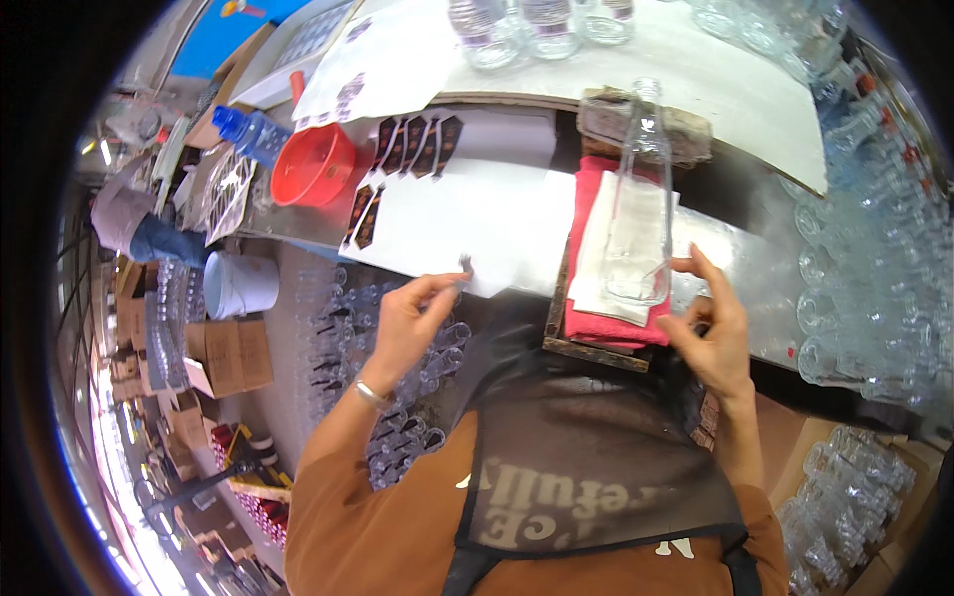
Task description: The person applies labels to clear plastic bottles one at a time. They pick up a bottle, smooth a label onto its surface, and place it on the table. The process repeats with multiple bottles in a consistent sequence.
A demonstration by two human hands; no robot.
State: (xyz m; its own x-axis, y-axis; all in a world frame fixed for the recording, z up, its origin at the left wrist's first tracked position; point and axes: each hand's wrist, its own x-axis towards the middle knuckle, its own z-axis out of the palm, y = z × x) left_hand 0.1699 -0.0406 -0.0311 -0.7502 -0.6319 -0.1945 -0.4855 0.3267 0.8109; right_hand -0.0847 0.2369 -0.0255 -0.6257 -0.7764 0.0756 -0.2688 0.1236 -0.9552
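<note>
A clear glass bottle (641, 214) lies on a folded white cloth (599, 248) over red cloth (586, 323), its neck resting on a worn block (606, 121). Beside its base is my right hand (717, 333), thumb and forefinger apart, the forefinger close to the glass; whether it touches I cannot tell. My left hand (412, 318) is pinched at the near edge of a white sheet (477, 214). A small dark piece (465, 263) shows at its fingertips, too small to make out. Several dark tie-shaped decals (422, 147) lie toward the sheet's far left.
A red bowl (314, 164) and a blue-capped bottle (253, 137) stand left of the sheet. Clear bottles (547, 30) stand on the white board beyond; many more glass pieces (845, 278) crowd the right. Below left are glassware (338, 328), a white bucket (241, 285) and another person (129, 223).
</note>
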